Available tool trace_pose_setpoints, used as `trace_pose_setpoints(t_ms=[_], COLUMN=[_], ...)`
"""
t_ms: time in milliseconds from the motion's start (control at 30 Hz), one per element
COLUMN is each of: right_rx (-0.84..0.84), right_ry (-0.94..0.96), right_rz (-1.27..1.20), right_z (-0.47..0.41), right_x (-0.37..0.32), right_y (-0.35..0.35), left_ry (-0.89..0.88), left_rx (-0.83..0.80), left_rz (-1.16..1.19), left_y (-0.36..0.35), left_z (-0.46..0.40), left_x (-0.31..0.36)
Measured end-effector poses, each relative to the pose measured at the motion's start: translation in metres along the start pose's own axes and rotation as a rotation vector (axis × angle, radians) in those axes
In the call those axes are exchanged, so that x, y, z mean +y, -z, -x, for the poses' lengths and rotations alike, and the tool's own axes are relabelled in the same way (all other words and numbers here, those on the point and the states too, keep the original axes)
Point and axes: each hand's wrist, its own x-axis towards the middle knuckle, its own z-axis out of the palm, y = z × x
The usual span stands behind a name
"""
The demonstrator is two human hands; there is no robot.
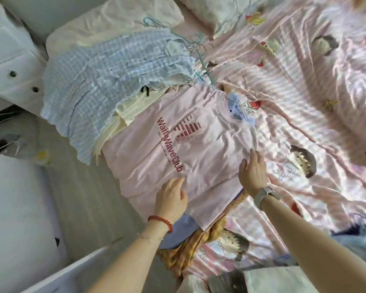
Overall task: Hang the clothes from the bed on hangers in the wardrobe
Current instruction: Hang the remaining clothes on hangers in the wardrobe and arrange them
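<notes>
1. Both forearms enter from 6 o'clock, bare, reaching up and forward over the bed (304,127).
2. Left hand (172,199), red bead bracelet (160,222) at wrist, palm down, fingers relaxed and slightly spread, fingertips resting on the pink T-shirt (178,144) near its hem at about 7 o'clock of the shirt; grasping nothing.
3. Right hand (253,172), grey watch (265,194) on wrist, palm down and tilted, fingers straight and together, laid on the shirt's edge at about 4 o'clock of the shirt; nothing grasped.
4. Pink T-shirt lies flat on the bed at frame centre, red "WaithWave Club" print face up, collar toward 1 o'clock.
5. Blue garment (183,226) and orange patterned cloth (201,240) stick out from under the shirt's hem at 6 o'clock.
6. Blue checked shirt (97,81) piled at 10 o'clock over a cream garment (123,115), touching the pink shirt's side.
7. Wire hangers (195,46) in a tangle at 12 o'clock, beside the pillow (106,24).
8. White drawer unit (11,60) at 9 o'clock, off the bed.
</notes>
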Motion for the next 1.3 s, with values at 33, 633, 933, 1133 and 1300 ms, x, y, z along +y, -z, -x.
trace_pose_setpoints(t_ms=[33,633,933,1133,1300], right_rx=[-0.007,-0.217,0.093,0.109,0.110], right_ry=[-0.041,-0.418,-0.308,-0.013,0.161], right_rz=[-0.020,-0.406,-0.430,-0.429,-0.334], right_z=[-0.017,-0.153,-0.036,0.038,0.069], right_x=[0.003,-0.023,-0.012,0.015,0.027], right_y=[0.001,-0.001,-0.015,-0.002,0.022], left_ry=[0.000,0.019,-0.121,-0.392,-0.410], left_rx=[-0.070,-0.607,0.013,0.194,0.094], left_rz=[-0.036,-0.245,0.023,-0.243,-0.455], left_y=[-0.009,-0.071,0.003,0.048,0.063], left_z=[-0.011,-0.061,-0.089,-0.133,-0.139], left_x=[0.003,-0.011,0.021,0.059,0.071])
